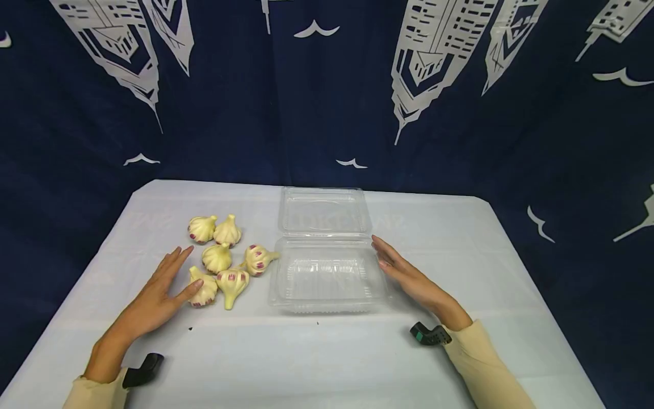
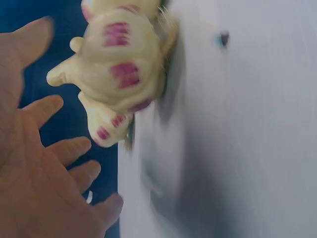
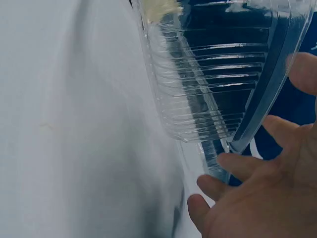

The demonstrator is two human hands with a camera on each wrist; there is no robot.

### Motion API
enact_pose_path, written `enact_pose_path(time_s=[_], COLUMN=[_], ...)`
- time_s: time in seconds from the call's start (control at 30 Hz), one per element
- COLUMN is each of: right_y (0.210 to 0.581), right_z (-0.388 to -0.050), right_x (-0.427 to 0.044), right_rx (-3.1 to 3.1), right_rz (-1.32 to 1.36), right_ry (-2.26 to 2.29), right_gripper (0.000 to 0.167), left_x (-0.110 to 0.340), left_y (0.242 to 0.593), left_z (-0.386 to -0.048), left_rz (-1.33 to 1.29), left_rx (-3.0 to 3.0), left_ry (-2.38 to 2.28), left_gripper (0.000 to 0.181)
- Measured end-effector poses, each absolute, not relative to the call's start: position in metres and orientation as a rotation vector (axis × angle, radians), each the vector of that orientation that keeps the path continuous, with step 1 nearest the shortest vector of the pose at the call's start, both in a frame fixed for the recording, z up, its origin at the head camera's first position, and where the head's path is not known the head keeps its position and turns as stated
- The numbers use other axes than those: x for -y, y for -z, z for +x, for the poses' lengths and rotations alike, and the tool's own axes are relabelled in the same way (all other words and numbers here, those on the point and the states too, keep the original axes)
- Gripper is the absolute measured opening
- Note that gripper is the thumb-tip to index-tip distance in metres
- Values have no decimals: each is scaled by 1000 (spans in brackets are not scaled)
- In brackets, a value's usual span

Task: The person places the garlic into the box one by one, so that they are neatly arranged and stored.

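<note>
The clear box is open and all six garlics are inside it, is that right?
Not quite: the six garlics aren't inside the clear box. The head view shows them on the white table, to the left of it. The box is open, just as you said.

A pale cream fabric sleeve (image 1: 97, 394) covers the left forearm, softly creased at its cuff. A matching pale cream fabric sleeve (image 1: 490, 369) covers the right forearm. Beyond the cuffs, the left hand (image 1: 153, 304) and right hand (image 1: 415, 282) are bare. A smooth black elbow-shaped device (image 1: 145, 370) sits at the left cuff. At the right cuff is a black bent device (image 1: 436, 336) with a small green patch (image 1: 419, 336); its finer side details are too small to read.
</note>
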State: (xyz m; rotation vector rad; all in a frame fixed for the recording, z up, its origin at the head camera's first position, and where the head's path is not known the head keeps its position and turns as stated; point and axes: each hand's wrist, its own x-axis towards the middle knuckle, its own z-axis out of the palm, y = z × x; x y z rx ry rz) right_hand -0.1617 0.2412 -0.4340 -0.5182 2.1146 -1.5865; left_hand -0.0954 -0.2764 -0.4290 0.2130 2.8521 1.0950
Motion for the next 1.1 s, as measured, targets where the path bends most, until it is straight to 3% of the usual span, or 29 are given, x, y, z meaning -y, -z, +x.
enact_pose_path(time_s=[0.17, 0.37, 0.9, 1.1], right_y=[444, 452, 459, 458], right_z=[-162, -161, -162, -160], right_x=[-245, -248, -254, -252], right_rx=[-1901, -1786, -1798, -1781], right_rz=[-594, -632, -674, -654], right_ry=[1676, 1716, 1670, 1663], right_gripper=[63, 68, 86, 90], left_x=[275, 272, 264, 267], left_y=[432, 438, 440, 438], left_z=[-94, -96, -92, -89], left_rz=[290, 376, 298, 288], left_rx=[-2748, -2658, -2716, -2750], left_ry=[-1323, -1516, -1485, -1455], left_gripper=[93, 78, 56, 61])
